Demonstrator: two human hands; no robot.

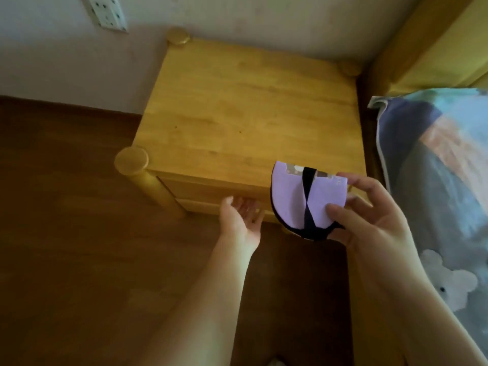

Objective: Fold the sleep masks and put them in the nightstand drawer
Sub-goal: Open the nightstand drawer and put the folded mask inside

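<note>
A lilac sleep mask point(290, 196) folded in half, with a black strap crossed over it, hangs in front of the nightstand's right front corner. My right hand point(369, 215) pinches it by its right and lower edge. The wooden nightstand point(237, 109) has its drawer front point(206, 188) shut just under the top. My left hand point(241, 217) is palm up with fingers spread, its fingertips at the lower edge of the drawer front, to the left of the mask.
A bed with a patterned blue and grey cover point(435, 180) runs along the right, its yellow headboard point(435, 43) at the back right. Brown wooden floor point(66, 233) lies to the left. A white wall socket point(105, 11) is at the upper left.
</note>
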